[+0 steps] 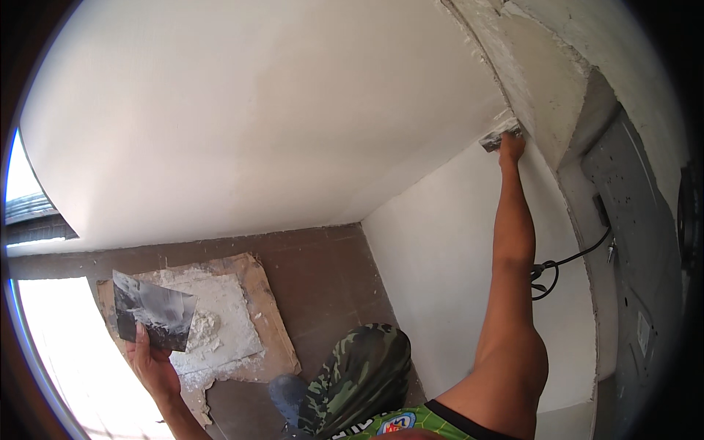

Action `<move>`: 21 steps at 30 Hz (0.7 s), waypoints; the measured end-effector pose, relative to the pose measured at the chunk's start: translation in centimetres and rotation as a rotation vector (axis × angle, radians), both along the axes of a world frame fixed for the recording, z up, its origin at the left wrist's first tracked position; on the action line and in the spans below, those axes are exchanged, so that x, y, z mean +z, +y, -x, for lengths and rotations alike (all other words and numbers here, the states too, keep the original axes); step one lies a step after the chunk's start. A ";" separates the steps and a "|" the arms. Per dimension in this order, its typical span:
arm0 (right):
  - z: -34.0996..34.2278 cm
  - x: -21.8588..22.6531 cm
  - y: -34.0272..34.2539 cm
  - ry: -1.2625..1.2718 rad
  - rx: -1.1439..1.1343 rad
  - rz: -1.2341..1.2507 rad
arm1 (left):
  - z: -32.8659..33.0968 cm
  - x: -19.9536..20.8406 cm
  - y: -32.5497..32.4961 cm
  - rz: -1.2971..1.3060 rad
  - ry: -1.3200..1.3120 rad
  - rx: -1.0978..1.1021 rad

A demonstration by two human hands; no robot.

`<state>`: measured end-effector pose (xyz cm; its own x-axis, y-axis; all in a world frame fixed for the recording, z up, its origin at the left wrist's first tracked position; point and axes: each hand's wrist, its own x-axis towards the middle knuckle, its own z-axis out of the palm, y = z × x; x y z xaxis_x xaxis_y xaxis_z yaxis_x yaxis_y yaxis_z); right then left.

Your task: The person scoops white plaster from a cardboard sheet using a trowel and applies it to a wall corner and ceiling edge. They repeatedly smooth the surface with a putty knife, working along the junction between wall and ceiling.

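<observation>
My right arm reaches far up, and my right hand (pixel 512 149) is closed on a putty knife (pixel 493 141) whose blade lies against the wall near its upper corner. Some white putty (pixel 507 119) shows around that blade. Low on the left, my left hand (pixel 155 363) grips a dark flat plate (pixel 150 312) smeared with white putty, the thumb lying over its lower edge. Behind the plate, a heap of putty (pixel 205 330) rests on a stained cardboard sheet (pixel 277 319) on the floor.
Smooth pale walls (pixel 220 132) meet in a corner ahead, above a brown floor (pixel 323 271). On the right are a grey metal door (pixel 623 220) and a looped black cable (pixel 579 255). Bright light falls through an opening (pixel 59 345) at left. My camouflage-clad knee (pixel 367 367) is below.
</observation>
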<state>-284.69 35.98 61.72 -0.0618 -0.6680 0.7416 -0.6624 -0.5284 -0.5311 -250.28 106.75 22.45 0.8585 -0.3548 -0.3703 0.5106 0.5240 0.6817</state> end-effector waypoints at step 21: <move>-8.4 -1.3 7.5 0.256 0.336 0.024 | -0.3 2.3 -0.2 0.066 -0.010 -0.059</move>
